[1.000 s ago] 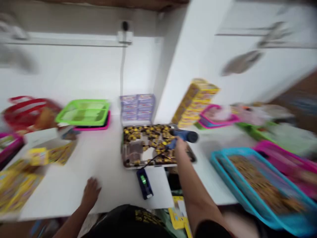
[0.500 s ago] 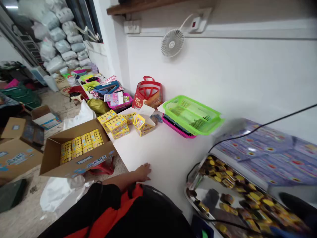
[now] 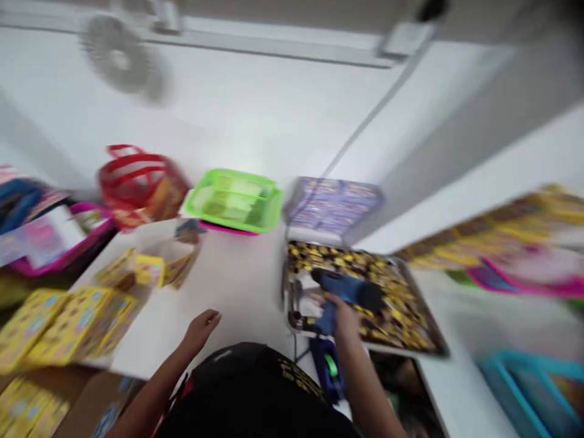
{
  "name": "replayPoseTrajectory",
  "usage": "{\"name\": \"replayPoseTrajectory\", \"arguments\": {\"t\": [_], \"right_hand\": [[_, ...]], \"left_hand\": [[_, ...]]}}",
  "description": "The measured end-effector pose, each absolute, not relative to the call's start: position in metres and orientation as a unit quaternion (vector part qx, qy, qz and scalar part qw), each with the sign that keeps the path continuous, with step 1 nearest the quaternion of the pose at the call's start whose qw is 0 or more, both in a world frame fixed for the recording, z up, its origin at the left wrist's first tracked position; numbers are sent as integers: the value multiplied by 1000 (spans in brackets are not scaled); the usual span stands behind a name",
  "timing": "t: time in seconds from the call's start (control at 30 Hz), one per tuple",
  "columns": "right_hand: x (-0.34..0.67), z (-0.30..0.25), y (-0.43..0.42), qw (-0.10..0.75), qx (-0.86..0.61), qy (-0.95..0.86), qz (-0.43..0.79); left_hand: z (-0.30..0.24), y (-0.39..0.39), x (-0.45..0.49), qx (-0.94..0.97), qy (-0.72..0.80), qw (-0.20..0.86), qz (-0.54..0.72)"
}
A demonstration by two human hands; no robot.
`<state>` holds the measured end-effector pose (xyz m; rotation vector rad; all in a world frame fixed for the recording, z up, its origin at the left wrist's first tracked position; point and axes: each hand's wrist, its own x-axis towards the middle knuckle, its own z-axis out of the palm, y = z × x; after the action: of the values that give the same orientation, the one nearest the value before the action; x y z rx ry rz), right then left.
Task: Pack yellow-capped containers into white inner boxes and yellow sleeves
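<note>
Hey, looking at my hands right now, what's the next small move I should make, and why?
I'd probably bring your left hand over to steady the near-left corner of the tray: your right hand grips the blue tool over the loose yellow-and-dark pieces there, while your left shows nothing held and is apart from the tray.

The left hand [image 3: 201, 331], earlier spread on the table [image 3: 232, 267], now has its fingers drawn together and curled. The right hand [image 3: 340, 313] has shifted the blue heat gun [image 3: 349, 288] leftward, from the tray's [image 3: 424, 307] right edge to over its middle.
</note>
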<state>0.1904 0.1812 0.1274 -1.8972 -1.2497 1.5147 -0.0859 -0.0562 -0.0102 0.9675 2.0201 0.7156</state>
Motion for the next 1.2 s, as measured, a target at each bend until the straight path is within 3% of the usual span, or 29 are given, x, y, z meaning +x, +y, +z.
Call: {"name": "replayPoseTrajectory", "arguments": {"t": [0.13,0.27,0.43,0.63,0.73,0.87,0.9,1.03,1.2], "right_hand": [[200,95,200,362,-714,-305,516],[200,76,227,453,-676,-263,519],[227,59,244,502,-630,-261,532],[250,37,241,508,-639,-332,473],[264,31,240,478,-584,-456,471],[344,21,269,300,-599,-638,381],[375,17,282,238,-672,-623,323],[488,-9,338,172,-816,-498,238],[513,-44,372,130,-856,-449,220]], "left_hand": [[37,47,-42,453,671,468,355],[69,131,35,488,592,540,345],[79,181,108,381,536,686,312],[82,199,160,341,544,711,288],[88,199,173,331,595,668,300],[103,189,155,312,658,613,306],[108,185,145,319,658,612,300],[129,157,95,340,691,576,274],[153,116,50,331,778,475,245]]}}
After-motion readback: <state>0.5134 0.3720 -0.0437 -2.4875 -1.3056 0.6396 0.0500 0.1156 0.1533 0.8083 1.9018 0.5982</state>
